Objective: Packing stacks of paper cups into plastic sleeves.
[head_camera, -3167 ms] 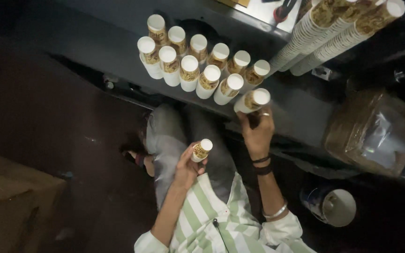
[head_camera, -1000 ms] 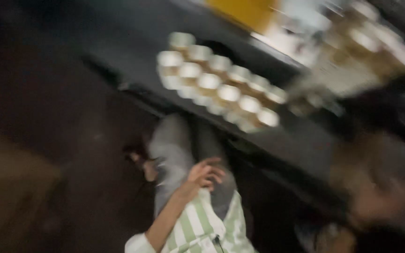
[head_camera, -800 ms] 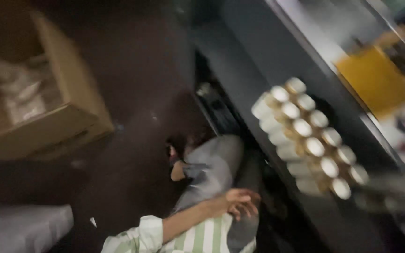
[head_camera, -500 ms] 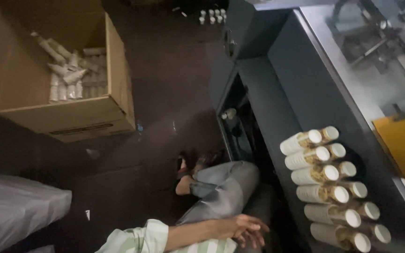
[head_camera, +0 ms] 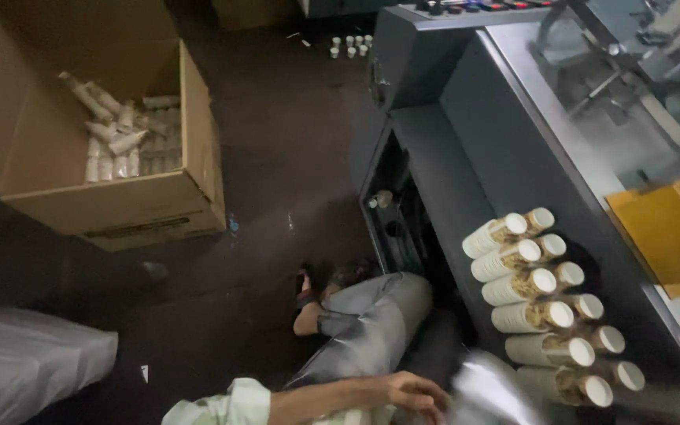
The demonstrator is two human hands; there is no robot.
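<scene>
1. White-capped cream plastic tubes (head_camera: 548, 303): two rows, lying on grey machine ledge (head_camera: 466, 197), caps outward.
2. Left hand (head_camera: 407, 391): loosely half-open, empty, resting on lap, near tubes.
3. Right hand: out of frame.
4. Brown cardboard box (head_camera: 198, 149): on floor, well apart, holding loose tubes.

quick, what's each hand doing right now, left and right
left hand: empty, fingers loosely curled, resting over the lap beside the grey trouser leg.
right hand: out of view; only a blurred shape shows at the bottom edge, so it cannot be told.
</scene>
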